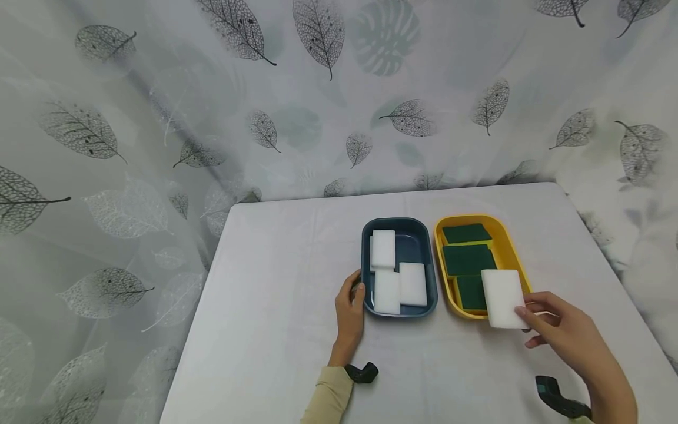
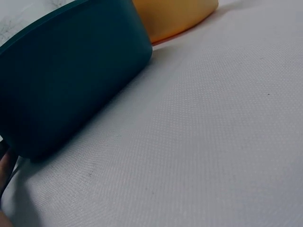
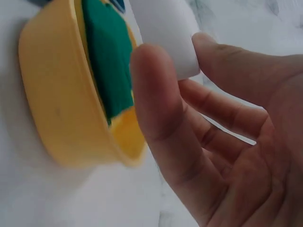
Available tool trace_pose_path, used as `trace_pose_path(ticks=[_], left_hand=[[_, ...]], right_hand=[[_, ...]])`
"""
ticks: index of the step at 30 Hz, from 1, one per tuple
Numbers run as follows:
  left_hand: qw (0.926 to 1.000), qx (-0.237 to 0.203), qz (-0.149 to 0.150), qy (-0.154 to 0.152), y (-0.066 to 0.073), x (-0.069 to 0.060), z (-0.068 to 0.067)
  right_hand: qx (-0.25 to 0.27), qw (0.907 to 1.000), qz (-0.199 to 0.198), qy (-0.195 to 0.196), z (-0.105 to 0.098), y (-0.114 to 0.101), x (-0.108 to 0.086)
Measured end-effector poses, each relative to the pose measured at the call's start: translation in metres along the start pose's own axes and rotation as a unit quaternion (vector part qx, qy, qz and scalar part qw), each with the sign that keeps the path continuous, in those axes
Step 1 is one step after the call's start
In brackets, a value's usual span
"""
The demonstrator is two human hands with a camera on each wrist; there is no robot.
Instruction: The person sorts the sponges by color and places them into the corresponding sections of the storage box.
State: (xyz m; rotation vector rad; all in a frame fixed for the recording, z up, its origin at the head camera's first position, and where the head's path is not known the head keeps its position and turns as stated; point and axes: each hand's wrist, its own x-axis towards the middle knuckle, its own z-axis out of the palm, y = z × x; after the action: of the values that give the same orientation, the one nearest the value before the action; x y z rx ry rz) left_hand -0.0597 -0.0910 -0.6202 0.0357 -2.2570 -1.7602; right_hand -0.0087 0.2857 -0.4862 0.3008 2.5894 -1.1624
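My right hand (image 1: 564, 324) pinches a white sponge (image 1: 502, 297) between thumb and fingers, over the near right part of the yellow tray (image 1: 511, 256). In that tray lie green scouring pads with yellow sponge edges, among them one green pad (image 1: 468, 259) in the middle; the white sponge hides part of the nearest. My left hand (image 1: 349, 312) touches the left side of the dark blue tray (image 1: 415, 228) with its fingertips and thumb. Several white sponges, such as the white sponge (image 1: 412, 284) at the right, lie in it. In the right wrist view the held sponge (image 3: 165, 35) is partly cut off.
Both trays stand side by side on a white-covered table (image 1: 275, 306), with a narrow gap between them. A leaf-patterned curtain (image 1: 328, 141) hangs behind the table and at its sides. Each wrist wears a dark strap mount, such as the left mount (image 1: 362, 373).
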Motion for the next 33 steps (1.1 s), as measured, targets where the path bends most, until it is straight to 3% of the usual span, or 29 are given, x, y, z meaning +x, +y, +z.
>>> trace_pose_path(ticks=[11,17,25,33], left_hand=[[1.0000,-0.002,0.004,-0.001,0.000,0.001,-0.001],[1.0000,-0.006,0.003,-0.004,0.000,0.001,-0.001],[1.0000,-0.006,0.003,-0.005,-0.001,0.001,-0.001],[0.9999,-0.007,-0.008,-0.006,0.000,0.000,-0.001]], right_hand=[[0.021,0.9953,-0.094,-0.006,0.042,-0.051,0.010],[0.003,0.9915,-0.130,0.006,0.062,-0.070,0.017],[-0.038,0.9874,-0.154,0.003,0.087,-0.097,0.029],[-0.093,0.9851,-0.144,0.008,0.112,-0.117,0.044]])
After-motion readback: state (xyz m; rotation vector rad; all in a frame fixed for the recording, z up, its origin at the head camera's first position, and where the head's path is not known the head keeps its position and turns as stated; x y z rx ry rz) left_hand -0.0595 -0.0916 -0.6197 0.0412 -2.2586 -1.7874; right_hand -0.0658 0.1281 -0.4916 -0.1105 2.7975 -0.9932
